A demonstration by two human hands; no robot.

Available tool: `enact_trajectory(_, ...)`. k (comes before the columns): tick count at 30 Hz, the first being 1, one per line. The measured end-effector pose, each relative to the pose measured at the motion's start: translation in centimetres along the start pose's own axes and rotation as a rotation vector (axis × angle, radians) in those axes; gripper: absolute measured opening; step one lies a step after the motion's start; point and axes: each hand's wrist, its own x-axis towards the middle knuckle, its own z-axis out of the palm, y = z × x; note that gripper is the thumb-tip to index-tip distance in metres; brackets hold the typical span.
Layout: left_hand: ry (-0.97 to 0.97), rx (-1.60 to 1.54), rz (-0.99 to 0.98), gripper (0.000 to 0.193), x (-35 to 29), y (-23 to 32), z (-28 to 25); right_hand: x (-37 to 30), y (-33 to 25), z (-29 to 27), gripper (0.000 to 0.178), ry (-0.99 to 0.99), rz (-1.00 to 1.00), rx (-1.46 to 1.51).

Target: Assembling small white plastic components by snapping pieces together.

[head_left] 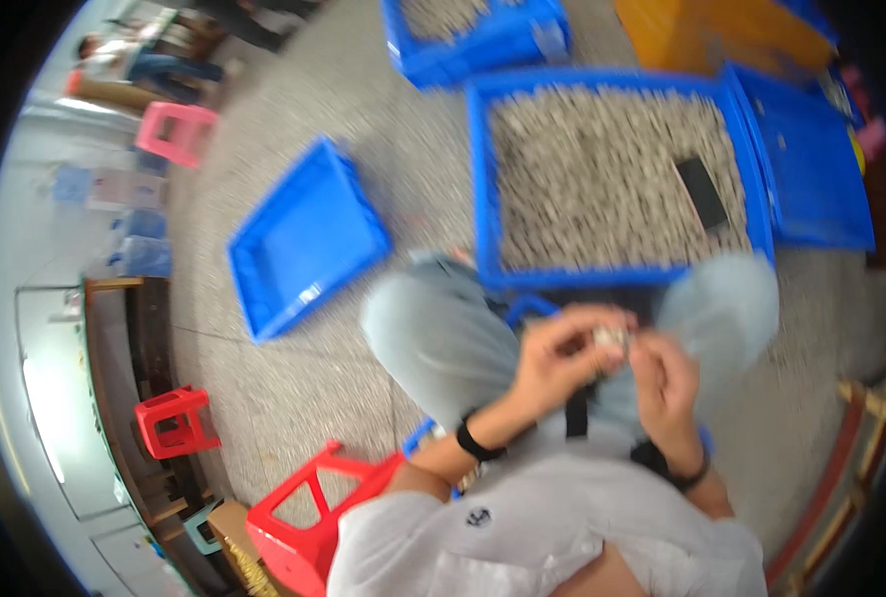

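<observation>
Above my lap, my left hand (559,360) pinches a small whitish-grey piece (609,337) between thumb and fingers. My right hand (665,380) meets it from the other side, with thumb and fingertips closed at the piece's edge. Motion blur hides the piece's exact kind. Just beyond my knees stands a blue crate (480,189) filled with many small greyish pieces (602,169) that look alike. A dark phone (702,193) lies on top of them near the right side.
An empty-looking blue tray (309,239) lies on the floor at left. Another filled blue crate (478,55) stands farther off; a blue tray (811,169) leans at right. Red stools (299,527) and a pink stool (177,133) stand leftward. A person (154,60) is far left.
</observation>
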Motion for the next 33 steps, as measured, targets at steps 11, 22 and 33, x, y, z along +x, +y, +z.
enact_trajectory(11,0.098,-0.093,-0.078,0.022,-1.0,1.3,-0.5,-1.4,1.9,-1.1,0.018,0.181,0.124,0.416)
enact_trajectory(22,0.218,-0.001,0.053,0.013,-1.7,5.7,-1.8,-0.5,5.7,-6.8,0.011,0.366,0.0,0.085)
enact_trajectory(33,0.012,-0.117,-0.078,0.014,-1.6,2.9,1.7,-0.6,7.2,-6.0,0.019,0.433,-0.159,0.04)
